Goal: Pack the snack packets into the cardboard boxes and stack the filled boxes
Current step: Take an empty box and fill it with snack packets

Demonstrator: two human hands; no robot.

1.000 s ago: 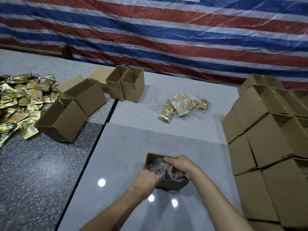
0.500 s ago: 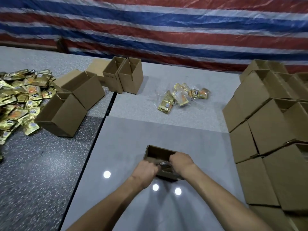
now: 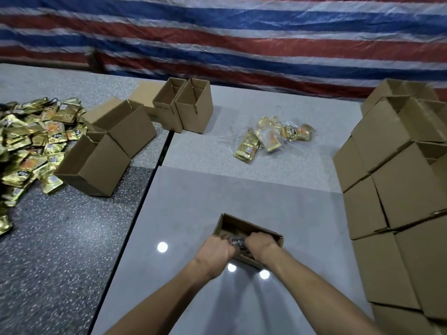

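A small open cardboard box (image 3: 242, 226) stands on the grey table in front of me. My left hand (image 3: 214, 253) and my right hand (image 3: 260, 245) are both at its near rim, fingers curled down inside it around a clear bag of snack packets (image 3: 238, 242), most of which is hidden in the box. More bagged gold packets (image 3: 268, 136) lie farther back on the table. A large heap of loose gold packets (image 3: 29, 146) covers the far left.
Several empty open boxes (image 3: 96, 163) stand or lie at the left and back, two upright ones (image 3: 183, 107) side by side. A tall stack of boxes (image 3: 399, 189) fills the right side. A striped tarpaulin hangs behind the tables.
The bag of packets has sunk deeper into the box, and both hands have followed it down to the rim. The camera view has shifted slightly.
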